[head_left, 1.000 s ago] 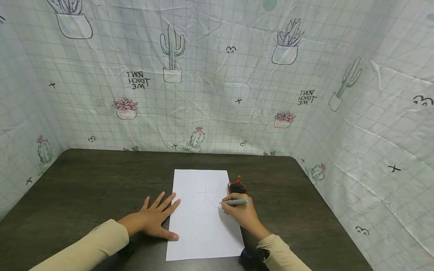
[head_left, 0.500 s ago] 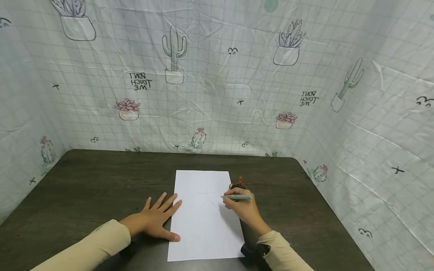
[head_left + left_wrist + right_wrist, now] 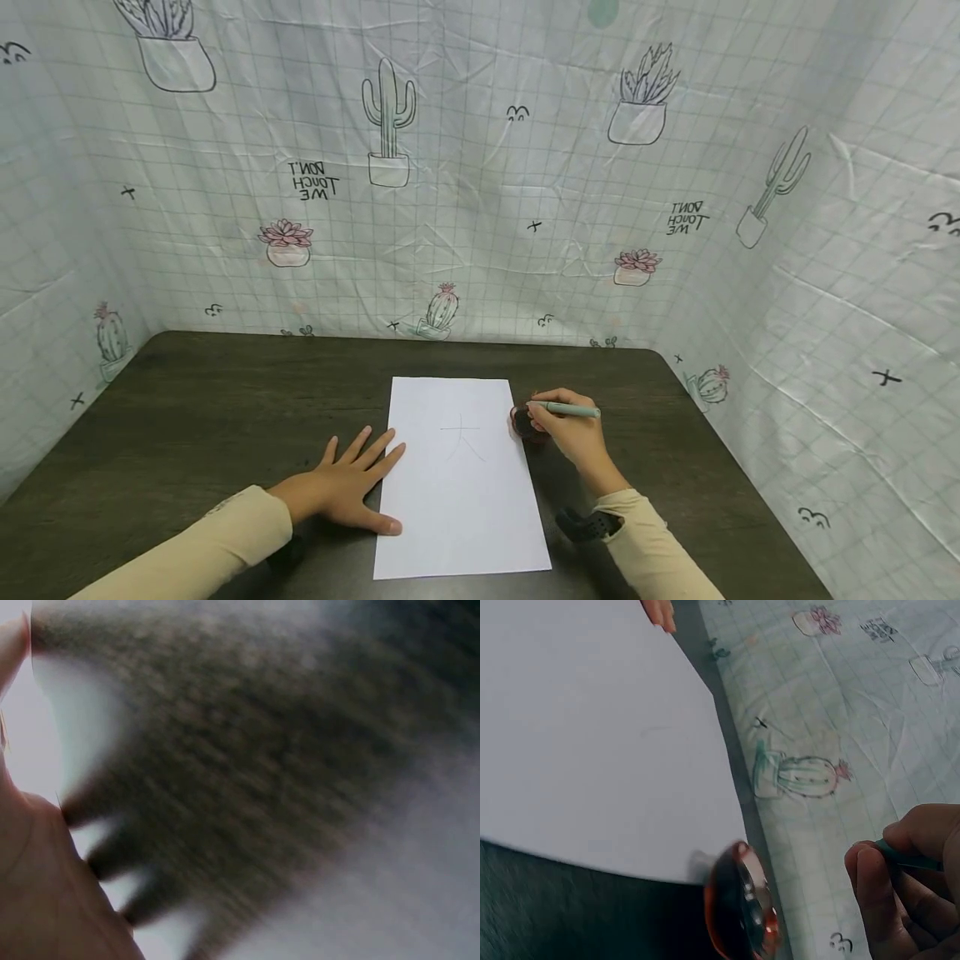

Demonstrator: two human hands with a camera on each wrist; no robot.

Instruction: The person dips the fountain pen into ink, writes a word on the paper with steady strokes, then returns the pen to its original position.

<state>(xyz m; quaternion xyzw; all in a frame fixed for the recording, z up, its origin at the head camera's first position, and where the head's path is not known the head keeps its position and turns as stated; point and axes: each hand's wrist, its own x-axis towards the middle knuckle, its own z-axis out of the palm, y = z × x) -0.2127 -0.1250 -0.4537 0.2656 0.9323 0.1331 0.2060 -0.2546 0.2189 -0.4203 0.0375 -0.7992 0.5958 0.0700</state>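
A white sheet of paper (image 3: 465, 517) lies on the dark table, bearing thin drawn lines (image 3: 462, 429): a cross with two slanting strokes below it. My left hand (image 3: 341, 492) rests with spread fingers on the paper's left edge. In my right hand (image 3: 576, 437) I pinch a pale green pen (image 3: 572, 409), off the paper's right edge. Only a little of the pen (image 3: 911, 859) shows in the right wrist view. Beside that hand, at the paper's edge, is a dark round object (image 3: 522, 422) with a reddish rim; its kind is unclear.
Behind and at both sides of the table (image 3: 262, 392) hangs a pale gridded cloth (image 3: 465, 192) printed with cacti. A black strap with a device (image 3: 588, 525) is on my right wrist. Most of the left wrist view is blurred.
My right hand has lifted the pen from the drawing and moved right, off the sheet. A second slanting stroke now shows plainly. My left hand has stayed in place.
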